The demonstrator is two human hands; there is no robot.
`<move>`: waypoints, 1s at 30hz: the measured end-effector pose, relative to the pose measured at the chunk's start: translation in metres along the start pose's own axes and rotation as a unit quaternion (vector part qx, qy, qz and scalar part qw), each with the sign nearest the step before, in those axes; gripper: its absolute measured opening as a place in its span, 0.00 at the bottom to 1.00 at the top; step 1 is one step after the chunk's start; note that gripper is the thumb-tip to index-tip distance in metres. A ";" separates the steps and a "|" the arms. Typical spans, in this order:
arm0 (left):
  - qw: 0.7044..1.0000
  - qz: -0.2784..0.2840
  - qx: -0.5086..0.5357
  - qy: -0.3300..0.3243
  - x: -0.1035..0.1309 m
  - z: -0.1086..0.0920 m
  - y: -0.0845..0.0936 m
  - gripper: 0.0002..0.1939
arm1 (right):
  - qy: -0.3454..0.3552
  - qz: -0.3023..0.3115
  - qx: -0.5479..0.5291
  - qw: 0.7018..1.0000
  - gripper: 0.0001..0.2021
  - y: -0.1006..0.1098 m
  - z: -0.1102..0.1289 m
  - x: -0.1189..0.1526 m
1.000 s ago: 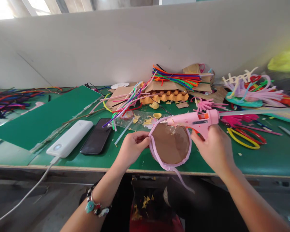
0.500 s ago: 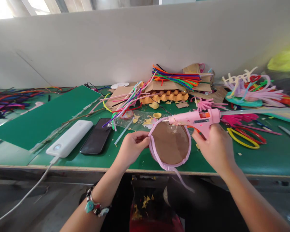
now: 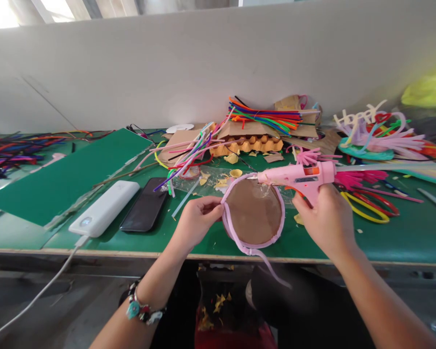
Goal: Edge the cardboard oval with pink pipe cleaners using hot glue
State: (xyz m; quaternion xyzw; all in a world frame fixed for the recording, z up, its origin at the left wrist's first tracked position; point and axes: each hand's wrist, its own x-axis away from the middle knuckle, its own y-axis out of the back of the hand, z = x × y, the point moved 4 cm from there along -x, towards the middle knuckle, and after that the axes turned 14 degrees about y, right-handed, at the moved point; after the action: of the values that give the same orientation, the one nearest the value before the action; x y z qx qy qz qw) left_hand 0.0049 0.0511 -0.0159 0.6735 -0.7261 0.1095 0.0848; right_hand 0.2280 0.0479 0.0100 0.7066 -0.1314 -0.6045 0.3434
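My left hand (image 3: 200, 218) pinches the left edge of a round brown cardboard disc (image 3: 254, 213). A pink pipe cleaner (image 3: 231, 230) runs around the disc's rim, and its loose tail hangs over the table's front edge. My right hand (image 3: 325, 218) is wrapped around the handle of a pink glue gun (image 3: 294, 177), with a long clear glue stick (image 3: 385, 167) sticking out of its back. The gun's nozzle points left at the top of the disc's rim. Whether the tip touches it, I cannot tell.
A white power bank (image 3: 104, 208) with a cable and a black phone (image 3: 144, 206) lie to the left. Behind are loose pipe cleaners (image 3: 192, 150), an orange egg carton (image 3: 252, 144) and a bundle of coloured pipe cleaners (image 3: 269, 116). Yellow and red loops (image 3: 366, 211) lie at right.
The glue gun and my right hand have shifted slightly right along the top of the disc. The disc has moved a little left and up, with my left hand still on its edge.
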 end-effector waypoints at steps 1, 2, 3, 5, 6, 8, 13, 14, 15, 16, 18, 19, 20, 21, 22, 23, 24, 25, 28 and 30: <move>1.000 0.000 0.000 0.001 0.000 0.000 0.000 0.06 | -0.002 0.000 0.001 1.000 0.07 0.000 -0.001 0.000; 1.000 0.000 0.000 0.001 0.000 0.000 0.000 0.06 | -0.004 0.002 0.002 1.000 0.07 -0.001 -0.001 0.000; 1.000 -0.001 0.001 0.002 0.000 0.000 0.001 0.06 | -0.007 0.006 0.004 1.000 0.07 -0.001 -0.002 0.001; 1.000 -0.008 0.002 0.006 0.000 0.000 0.002 0.06 | -0.017 0.015 0.009 1.000 0.08 -0.001 -0.003 0.000; 1.000 -0.013 0.003 0.008 0.000 0.000 0.002 0.06 | -0.023 0.020 0.012 0.999 0.08 -0.002 -0.005 0.000; 1.000 -0.024 0.007 0.014 -0.001 -0.001 0.005 0.06 | -0.037 0.027 0.018 0.999 0.09 -0.001 -0.008 -0.001; 0.997 -0.073 0.019 0.025 -0.003 -0.004 0.021 0.06 | -0.069 0.036 0.020 0.997 0.10 -0.006 -0.023 -0.001; 0.996 -0.083 0.021 0.024 -0.004 -0.005 0.025 0.06 | -0.075 0.039 0.020 0.996 0.10 -0.009 -0.026 0.000; 0.996 -0.088 0.022 0.023 -0.005 -0.006 0.028 0.06 | -0.081 0.046 0.019 0.995 0.11 -0.012 -0.029 0.001; 0.996 -0.089 0.021 0.024 -0.005 -0.006 0.031 0.06 | -0.085 0.057 0.016 0.995 0.13 -0.016 -0.032 0.002; 0.997 -0.074 0.015 0.033 -0.006 -0.007 0.034 0.07 | -0.086 0.095 0.008 0.992 0.15 -0.027 -0.035 0.005; 0.997 -0.063 0.011 0.041 -0.006 -0.007 0.035 0.07 | -0.081 0.117 0.003 0.990 0.15 -0.033 -0.035 0.006; 0.997 -0.052 0.005 0.049 -0.005 -0.007 0.035 0.07 | -0.074 0.136 -0.002 0.988 0.15 -0.038 -0.034 0.008; 0.997 -0.042 -0.001 0.058 -0.005 -0.007 0.034 0.08 | -0.066 0.151 -0.006 0.986 0.13 -0.043 -0.034 0.009; 0.997 -0.034 -0.006 0.067 -0.004 -0.006 0.033 0.08 | -0.059 0.161 -0.008 0.985 0.13 -0.048 -0.033 0.010; 0.997 -0.029 -0.008 0.073 -0.003 -0.006 0.032 0.08 | -0.052 0.167 -0.008 0.985 0.12 -0.051 -0.032 0.010; 0.997 -0.025 -0.009 0.078 -0.003 -0.005 0.031 0.08 | -0.048 0.170 -0.006 0.984 0.12 -0.054 -0.031 0.010; 0.996 -0.024 -0.010 0.081 -0.002 -0.005 0.029 0.08 | -0.045 0.173 -0.003 0.984 0.12 -0.056 -0.031 0.011; 0.997 -0.028 -0.010 0.072 0.000 -0.004 0.022 0.08 | -0.038 0.183 0.010 0.982 0.15 -0.054 -0.031 0.010; 0.997 -0.032 -0.013 0.063 0.001 -0.003 0.017 0.08 | -0.031 0.183 0.029 0.982 0.19 -0.046 -0.032 0.009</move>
State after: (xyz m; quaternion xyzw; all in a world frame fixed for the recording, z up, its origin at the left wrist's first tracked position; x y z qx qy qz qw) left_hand -0.0117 0.0526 -0.0133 0.6872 -0.6986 0.1392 0.1424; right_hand 0.2503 0.0863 -0.0254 0.6615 -0.2861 -0.5488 0.4236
